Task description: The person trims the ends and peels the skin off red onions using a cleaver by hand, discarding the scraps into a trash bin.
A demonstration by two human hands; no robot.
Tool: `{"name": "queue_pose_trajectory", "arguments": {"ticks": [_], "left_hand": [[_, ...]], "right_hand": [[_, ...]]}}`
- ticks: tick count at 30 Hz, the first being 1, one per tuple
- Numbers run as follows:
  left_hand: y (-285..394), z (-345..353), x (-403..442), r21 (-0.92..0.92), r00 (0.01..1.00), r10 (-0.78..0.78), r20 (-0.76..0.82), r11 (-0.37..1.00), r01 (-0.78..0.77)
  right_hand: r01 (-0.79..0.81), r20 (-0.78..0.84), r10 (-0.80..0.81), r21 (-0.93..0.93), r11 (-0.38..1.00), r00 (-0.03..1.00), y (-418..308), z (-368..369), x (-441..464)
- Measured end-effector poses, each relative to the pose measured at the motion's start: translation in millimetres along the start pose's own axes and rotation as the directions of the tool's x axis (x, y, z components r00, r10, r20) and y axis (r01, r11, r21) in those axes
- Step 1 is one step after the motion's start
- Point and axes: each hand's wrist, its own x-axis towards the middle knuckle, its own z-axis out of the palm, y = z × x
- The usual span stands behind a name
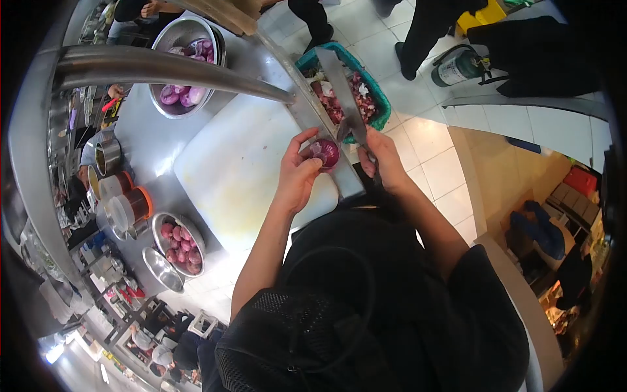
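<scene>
Head view: left hand (298, 176) grips red onion (330, 154), thumb across it, around frame centre. Right hand (386, 160) closed round knife (339, 81) handle, blade toward 11 o'clock. From onion: scrap basket (385, 109) at 1, board (251, 163) at 9. Best: short, shallow strokes, left fingertips clear of edge.

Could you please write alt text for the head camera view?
The left hand holds a red onion near a white cutting board; the right hand holds a knife, its blade over a green bin of scraps. Bowls of onions stand nearby.
</scene>
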Motion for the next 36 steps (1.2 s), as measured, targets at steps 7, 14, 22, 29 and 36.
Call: {"name": "queue_pose_trajectory", "arguments": {"ticks": [7, 14, 22, 29, 36], "left_hand": [[9.8, -1.9, -9.4, -0.312, 0.984, -0.003, 0.179, 0.948, 0.06], [11.2, 8.5, -15.7, -0.387, 0.993, 0.022, 0.118, 0.922, 0.026], [-0.4, -13.4, -33.8, -0.307, 0.995, 0.008, -0.098, 0.951, -0.038], [37.6, -101.1, -53.8, -0.215, 0.901, 0.145, -0.409, 0.944, -0.25], [177.2, -129.8, 12.6, -0.034, 0.713, 0.461, -0.528, 0.828, -0.56]], "right_hand": [[-0.006, -0.016, 0.005, -0.111, 0.994, 1.0, -12.2, -7.3, 28.4], [-0.127, 0.056, 0.136, -0.138, 0.982, 0.989, -13.0, -7.8, 37.2], [-0.021, 0.04, 0.029, -0.209, 0.978, 0.999, -16.5, -13.6, 25.7], [0.13, 0.069, -0.112, -0.353, 0.927, 0.991, 20.1, -18.8, -3.3], [0.039, 0.181, 0.062, -0.507, 0.861, 0.982, 24.8, 20.7, -37.7]]}}
